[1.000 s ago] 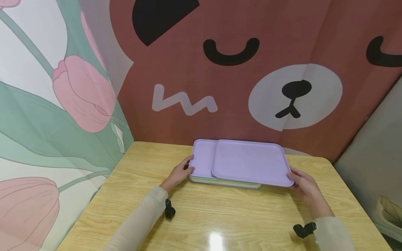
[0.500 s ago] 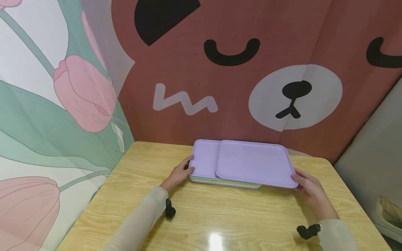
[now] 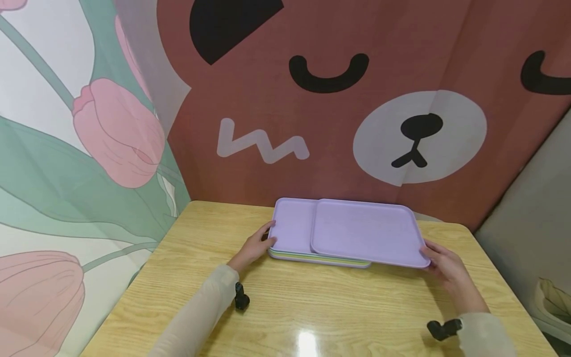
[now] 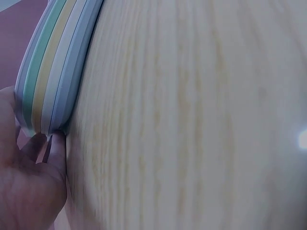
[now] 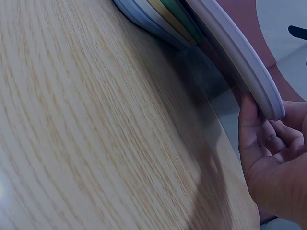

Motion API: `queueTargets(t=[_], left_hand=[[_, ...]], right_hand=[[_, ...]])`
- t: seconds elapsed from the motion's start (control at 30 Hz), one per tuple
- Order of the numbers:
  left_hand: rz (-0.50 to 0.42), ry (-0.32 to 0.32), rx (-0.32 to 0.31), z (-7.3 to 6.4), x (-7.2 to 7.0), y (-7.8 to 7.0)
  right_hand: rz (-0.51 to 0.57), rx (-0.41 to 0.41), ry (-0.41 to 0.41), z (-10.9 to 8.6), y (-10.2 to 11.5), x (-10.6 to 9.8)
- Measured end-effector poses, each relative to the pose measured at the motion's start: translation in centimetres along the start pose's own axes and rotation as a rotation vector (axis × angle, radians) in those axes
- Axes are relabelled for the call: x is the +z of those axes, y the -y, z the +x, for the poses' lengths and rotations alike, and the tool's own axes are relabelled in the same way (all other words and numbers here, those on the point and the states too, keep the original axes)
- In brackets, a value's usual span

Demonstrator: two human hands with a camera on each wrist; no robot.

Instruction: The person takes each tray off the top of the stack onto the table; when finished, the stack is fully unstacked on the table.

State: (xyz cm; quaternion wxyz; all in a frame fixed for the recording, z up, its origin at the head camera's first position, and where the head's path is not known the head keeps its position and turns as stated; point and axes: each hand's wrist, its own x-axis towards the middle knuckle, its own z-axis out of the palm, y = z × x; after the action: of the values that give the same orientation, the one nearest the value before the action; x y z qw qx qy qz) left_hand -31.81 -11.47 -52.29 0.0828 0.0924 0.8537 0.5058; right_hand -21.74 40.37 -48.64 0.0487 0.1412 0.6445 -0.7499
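Observation:
A stack of rectangular trays [image 3: 292, 225] lies on the wooden table, lavender on top, with green, yellow and pale edges [image 4: 48, 86] below. My left hand [image 3: 253, 246] holds the stack's left end, fingertips on the upper rim and against the tray edges. One lavender tray [image 3: 368, 233] sits shifted to the right over the stack, its right end overhanging. My right hand [image 3: 448, 265] pinches that tray's near right corner, thumb above and fingers beneath. In the right wrist view, the held tray's rim [image 5: 254, 72] is raised off the table, with a gap below it.
The wooden table [image 3: 285, 302] extends in front of the trays. Behind it hangs a red bear-print cloth [image 3: 267, 109], and a tulip-print cloth [image 3: 120, 134] hangs on the left. A pale container [image 3: 553, 302] stands off the table's right side.
My right hand has drawn the upper lavender tray steadily to the right, baring more of the tray below. The left hand and the stack have stayed put.

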Motion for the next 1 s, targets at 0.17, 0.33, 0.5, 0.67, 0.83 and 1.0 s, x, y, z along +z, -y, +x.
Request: queueTargets(t=[0.17,0.33,0.5,0.67,0.83,1.0], left_hand=[[0.002,0.003,0.003,0.1,0.1,0.1],[0.004,0.004,0.005,0.2,0.1,0.1],[0.003,0.003,0.003,0.1,0.1,0.1],[0.002,0.007,-0.001,0.1,0.1,0.1],[-0.004,0.011,-0.006,0.0,0.0,0.0],[-0.004,0.007,-0.008,-0.1,0.1,0.0]], right_hand=[[0.019,-0.003,0.001,-0.1,0.1,-0.4],[0.019,-0.002,-0.007,-0.2,0.1,-0.9],[-0.002,0.007,-0.035,-0.3,0.2,-1.4],[0.005,0.004,-0.032,-0.3,0.2,-2.0],[0.032,0.004,-0.027,-0.5,0.2,-2.4],[0.034,0.015,-0.031,-0.5,0.3,-2.8]])
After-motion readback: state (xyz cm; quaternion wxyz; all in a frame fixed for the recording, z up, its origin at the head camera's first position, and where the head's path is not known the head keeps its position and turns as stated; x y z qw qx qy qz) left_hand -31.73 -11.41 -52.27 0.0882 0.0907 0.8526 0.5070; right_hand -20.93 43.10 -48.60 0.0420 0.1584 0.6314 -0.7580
